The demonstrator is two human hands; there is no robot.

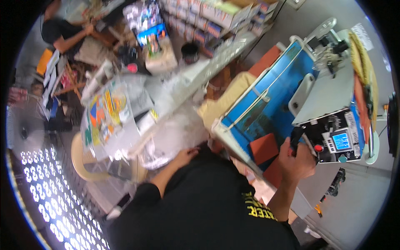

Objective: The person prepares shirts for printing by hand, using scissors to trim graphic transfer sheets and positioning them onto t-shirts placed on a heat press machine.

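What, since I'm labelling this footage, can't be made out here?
- Head view: lower part of the black object, hidden by the right hand.
- Head view: whether the left hand touches anything, blurred beside the black shirt.
- Head view: what the co-worker handles, blurred and too small.

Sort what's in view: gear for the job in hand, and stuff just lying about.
Likely in the job:
- black handle in the right hand
- control panel
- blue-bedded machine

Apparently just lying about:
- stacked cartons
- black tub
- fan

Blk handle (297,136), just L of ctrl panel (331,139)
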